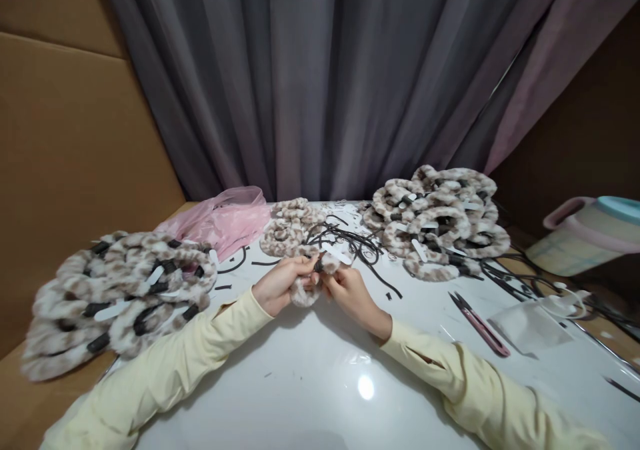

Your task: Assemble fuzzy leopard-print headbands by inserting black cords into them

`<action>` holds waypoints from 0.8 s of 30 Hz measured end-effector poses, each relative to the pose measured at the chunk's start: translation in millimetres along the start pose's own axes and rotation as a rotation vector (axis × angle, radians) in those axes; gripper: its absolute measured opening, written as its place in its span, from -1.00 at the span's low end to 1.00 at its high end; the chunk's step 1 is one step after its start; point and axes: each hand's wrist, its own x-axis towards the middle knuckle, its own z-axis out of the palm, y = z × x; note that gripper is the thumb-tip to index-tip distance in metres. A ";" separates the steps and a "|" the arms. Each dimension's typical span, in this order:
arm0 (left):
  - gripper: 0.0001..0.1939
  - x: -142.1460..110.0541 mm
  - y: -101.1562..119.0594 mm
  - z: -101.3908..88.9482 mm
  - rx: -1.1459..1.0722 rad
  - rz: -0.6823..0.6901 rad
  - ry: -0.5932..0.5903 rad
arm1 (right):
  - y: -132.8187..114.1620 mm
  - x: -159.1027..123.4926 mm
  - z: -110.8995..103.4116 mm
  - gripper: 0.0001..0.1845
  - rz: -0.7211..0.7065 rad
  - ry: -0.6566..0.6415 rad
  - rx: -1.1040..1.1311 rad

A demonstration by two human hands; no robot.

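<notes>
In the middle of the table, my left hand (280, 285) and my right hand (354, 300) meet at one fluffy plush ring (304, 295), cream with brown patches. A dark section of the ring sits between my fingertips. A white tag (336, 253) sticks out above my right fingers. Both hands are closed in a pinch, and the exact grip is partly hidden by the fingers. Just beyond them lie loose black cords (367, 250) and a small heap of plush pieces (295, 223) in the same pattern.
Piles of plush rings stand at left (135, 283) and back right (440, 223). A pink mesh bag (225, 217) lies behind. Pink-handled thread snips (480, 323) and a white pouch (530, 327) lie right, near a lidded jug (590, 237). Cardboard (65, 137) and curtains (300, 90) border the table.
</notes>
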 end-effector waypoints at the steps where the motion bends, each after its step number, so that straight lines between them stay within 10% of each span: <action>1: -0.77 -0.4 -0.3 0.1 0.009 0.010 0.007 | 0.5 -0.2 -0.2 -0.58 0.001 0.020 -0.007; 17: -0.79 -9.9 -20.5 2.3 0.847 0.703 0.297 | -6.8 -3.3 13.2 -0.59 0.111 -0.024 0.317; 24: -0.95 -10.2 -20.9 -11.2 0.938 0.923 0.143 | -15.5 -5.2 -0.7 -0.60 0.155 -0.202 0.474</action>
